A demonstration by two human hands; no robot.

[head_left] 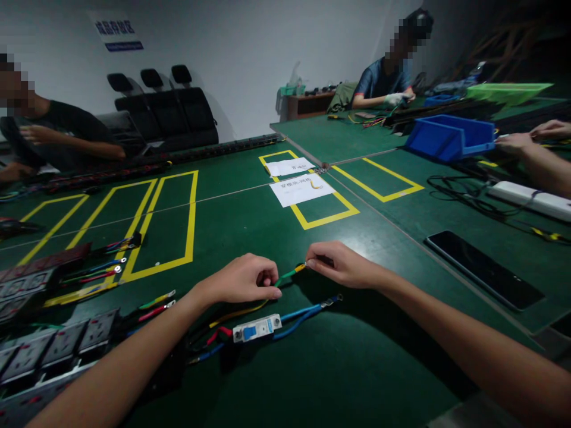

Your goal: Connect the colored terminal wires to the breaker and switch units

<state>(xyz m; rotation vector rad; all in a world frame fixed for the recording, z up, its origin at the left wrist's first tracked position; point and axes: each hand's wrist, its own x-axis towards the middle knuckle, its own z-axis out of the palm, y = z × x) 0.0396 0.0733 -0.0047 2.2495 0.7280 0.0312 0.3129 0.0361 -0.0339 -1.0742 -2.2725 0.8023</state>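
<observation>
A green-yellow wire (pixel 288 276) stretches between my two hands over the green table (pixel 357 368). My left hand (pixel 245 278) is closed on the wire, thumb and fingers pressed round it. At the wire's yellow end, the fingertips of my right hand (pixel 341 264) pinch the metal tip. Just below lies a white circuit breaker (pixel 257 328) with a blue switch. Blue wires (pixel 301 315) run from its right side to a ring terminal, and red and blue wires leave its left side. Socket strips (pixel 62 345) lie under and beside my left forearm.
A black phone (pixel 484 267) lies at the right, near a white power strip (pixel 530 199) and a blue bin (pixel 450 137). Paper sheets (pixel 301 189) lie ahead among yellow tape outlines. People sit at the left and far right; another person's hands are at the right edge.
</observation>
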